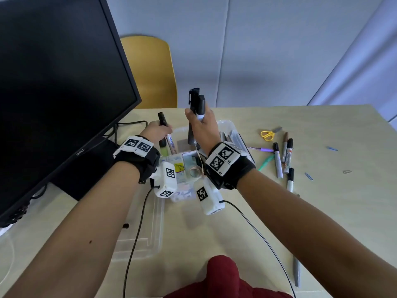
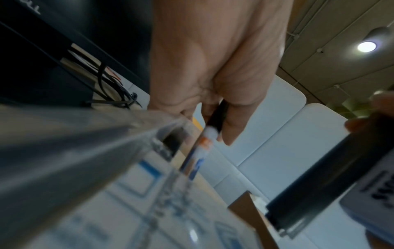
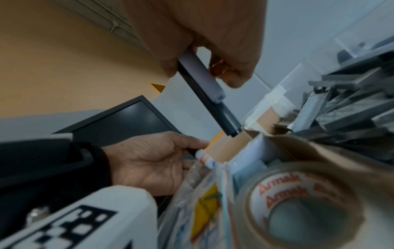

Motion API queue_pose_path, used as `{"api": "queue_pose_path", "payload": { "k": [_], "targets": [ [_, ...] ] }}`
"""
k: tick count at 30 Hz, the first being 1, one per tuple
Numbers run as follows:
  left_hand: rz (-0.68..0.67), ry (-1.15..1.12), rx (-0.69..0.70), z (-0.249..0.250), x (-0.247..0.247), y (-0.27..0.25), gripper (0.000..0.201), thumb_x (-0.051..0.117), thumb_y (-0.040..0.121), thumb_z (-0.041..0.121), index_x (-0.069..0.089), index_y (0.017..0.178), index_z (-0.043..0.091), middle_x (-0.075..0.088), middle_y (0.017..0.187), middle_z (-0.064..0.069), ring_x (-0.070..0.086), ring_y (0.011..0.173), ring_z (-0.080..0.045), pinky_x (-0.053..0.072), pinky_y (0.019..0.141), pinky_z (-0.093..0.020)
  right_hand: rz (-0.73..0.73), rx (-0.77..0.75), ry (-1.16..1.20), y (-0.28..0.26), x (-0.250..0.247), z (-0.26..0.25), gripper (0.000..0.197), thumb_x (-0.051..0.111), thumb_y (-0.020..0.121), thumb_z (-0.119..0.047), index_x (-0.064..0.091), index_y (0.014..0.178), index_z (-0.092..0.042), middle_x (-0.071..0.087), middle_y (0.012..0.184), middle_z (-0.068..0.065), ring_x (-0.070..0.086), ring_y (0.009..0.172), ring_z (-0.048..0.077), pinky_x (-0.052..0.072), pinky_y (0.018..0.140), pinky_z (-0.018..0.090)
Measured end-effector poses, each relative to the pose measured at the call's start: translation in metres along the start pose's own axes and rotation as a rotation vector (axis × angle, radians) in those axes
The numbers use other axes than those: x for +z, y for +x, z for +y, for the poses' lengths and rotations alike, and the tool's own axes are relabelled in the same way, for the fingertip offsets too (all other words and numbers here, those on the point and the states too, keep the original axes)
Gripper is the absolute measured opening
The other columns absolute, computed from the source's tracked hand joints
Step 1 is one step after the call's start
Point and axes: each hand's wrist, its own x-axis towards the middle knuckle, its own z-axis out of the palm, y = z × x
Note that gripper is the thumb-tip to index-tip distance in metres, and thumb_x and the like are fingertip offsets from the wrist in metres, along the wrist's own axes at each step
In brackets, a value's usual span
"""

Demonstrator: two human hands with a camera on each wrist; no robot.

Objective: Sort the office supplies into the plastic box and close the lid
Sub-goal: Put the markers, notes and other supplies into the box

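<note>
Left hand (image 1: 155,131) w/ marker (image 1: 171,143) by monitor (image 1: 53,82); scissors (image 1: 268,134) right.

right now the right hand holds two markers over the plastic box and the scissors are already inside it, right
Not quite. The head view shows the yellow-handled scissors lying on the table, right of the plastic box. The right hand does hold two markers over it.

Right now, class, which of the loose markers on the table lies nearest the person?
The white-barrelled marker with a black cap, lowest in the cluster right of the plastic box; the other markers lie farther back, toward the scissors.
</note>
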Motion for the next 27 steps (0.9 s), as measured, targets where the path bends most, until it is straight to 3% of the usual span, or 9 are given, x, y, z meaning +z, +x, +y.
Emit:
{"api": "queue_pose_path", "payload": {
  "k": [3,5,6,9,13,17,22,25,27],
  "targets": [
    [-0.021,-0.086,-0.020,-0.006,-0.005,0.000,0.020,0.056,0.091,0.014,0.045,0.077,0.023,0.047,0.080,-0.002,0.044,0.080,-0.021,0.033,0.067,-0.030,-0.048,0.072,-0.064,0.002,0.004,0.004,0.017,0.055,0.089,-0.022,0.045,0.079,-0.031,0.052,0.092,0.013,0.050,0.077,0.024,0.038,0.073,0.028],
    [-0.046,-0.144,-0.015,-0.007,-0.006,-0.005,0.017,0.052,0.095,0.028,0.046,0.079,0.023,0.049,0.089,-0.001,0.045,0.088,-0.019,0.033,0.069,-0.030,-0.114,0.112,-0.140,0.002,0.004,0.007,0.005,0.057,0.088,-0.020,0.055,0.092,-0.018,0.058,0.092,0.010,0.054,0.084,0.023,0.040,0.075,0.028],
    [-0.057,-0.163,-0.004,-0.009,-0.006,-0.005,0.019,0.045,0.098,0.030,0.048,0.081,0.021,0.050,0.088,0.001,0.045,0.085,-0.016,0.032,0.068,-0.028,-0.143,0.119,-0.192,0.003,0.003,0.010,0.013,0.058,0.088,-0.019,0.058,0.098,-0.012,0.058,0.089,0.007,0.054,0.085,0.022,0.041,0.076,0.028],
    [-0.054,-0.189,0.046,-0.013,-0.005,-0.005,0.027,0.033,0.101,0.015,0.053,0.084,0.010,0.048,0.079,0.000,0.041,0.071,-0.011,0.029,0.061,-0.024,-0.203,0.116,-0.343,0.005,0.004,0.012,0.023,0.061,0.085,-0.018,0.061,0.103,-0.004,0.056,0.085,0.004,0.051,0.083,0.020,0.041,0.074,0.026],
    [-0.036,-0.253,0.020,-0.024,-0.002,-0.007,0.038,0.031,0.099,-0.001,0.052,0.071,0.014,0.051,0.082,-0.007,0.048,0.076,-0.017,0.039,0.069,-0.029,-0.342,0.122,-0.567,0.008,0.006,0.010,0.018,0.064,0.082,-0.018,0.058,0.095,-0.008,0.054,0.085,0.007,0.051,0.080,0.021,0.041,0.058,0.023],
    [0.017,-0.248,-0.009,-0.027,0.007,-0.017,0.033,0.040,0.094,-0.004,0.049,0.070,0.016,0.048,0.073,-0.001,0.044,0.069,-0.012,0.032,0.061,-0.022,-0.491,0.125,-0.834,0.010,0.009,0.006,0.034,0.069,0.079,-0.020,0.058,0.106,-0.003,0.055,0.087,0.008,0.052,0.081,0.022,0.045,0.068,0.027],
    [0.044,-0.332,-0.038,-0.030,0.013,-0.025,0.034,0.037,0.096,-0.004,0.049,0.070,0.015,0.052,0.076,0.000,0.048,0.068,-0.010,0.033,0.058,-0.018,-0.654,0.121,-1.069,0.009,0.021,0.018,0.023,0.069,0.071,-0.029,0.056,0.070,-0.010,0.062,0.076,0.009,0.063,0.077,0.028,0.051,0.069,0.032],
    [0.080,-0.391,-0.049,-0.032,0.013,-0.027,0.035,0.031,0.101,0.007,0.049,0.073,0.017,0.051,0.077,-0.001,0.046,0.068,-0.009,0.028,0.058,-0.021,-0.636,0.135,-1.073,0.014,0.022,0.022,0.027,0.072,0.061,-0.033,0.056,0.059,-0.012,0.063,0.066,0.009,0.064,0.065,0.027,0.055,0.069,0.037],
    [0.084,-0.375,-0.049,-0.033,0.014,-0.027,0.033,0.034,0.100,0.007,0.049,0.073,0.019,0.050,0.076,-0.001,0.044,0.067,-0.010,0.027,0.059,-0.022,-0.618,0.140,-1.053,0.016,0.020,0.024,0.033,0.073,0.068,-0.033,0.053,0.055,-0.010,0.061,0.061,0.007,0.059,0.060,0.026,0.053,0.069,0.035]
  ]
}}
